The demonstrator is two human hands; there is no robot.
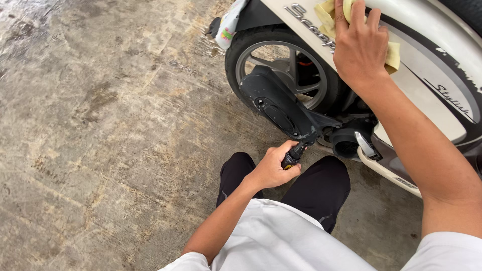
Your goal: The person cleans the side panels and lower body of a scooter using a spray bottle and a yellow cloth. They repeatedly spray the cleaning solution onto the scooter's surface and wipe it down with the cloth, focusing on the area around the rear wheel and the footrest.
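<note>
My right hand point(360, 44) presses flat on a yellow cloth point(325, 14) against the white side panel point(427, 75) of a scooter at the upper right. Down at the centre, my left hand point(273, 168) is closed around a small black bottle point(292, 155), held just below the scooter's black engine cover point(278, 108). The rear wheel point(281, 68), with a silver rim and black tyre, stands behind that cover. My knees in black trousers point(321, 188) are bent under the left hand.
Wet, stained concrete floor point(100, 125) fills the left and lower part of the view. A white mudflap point(230, 22) hangs behind the rear wheel. A black air duct opening point(345, 143) and a folded footpeg point(366, 145) sit under the body panel.
</note>
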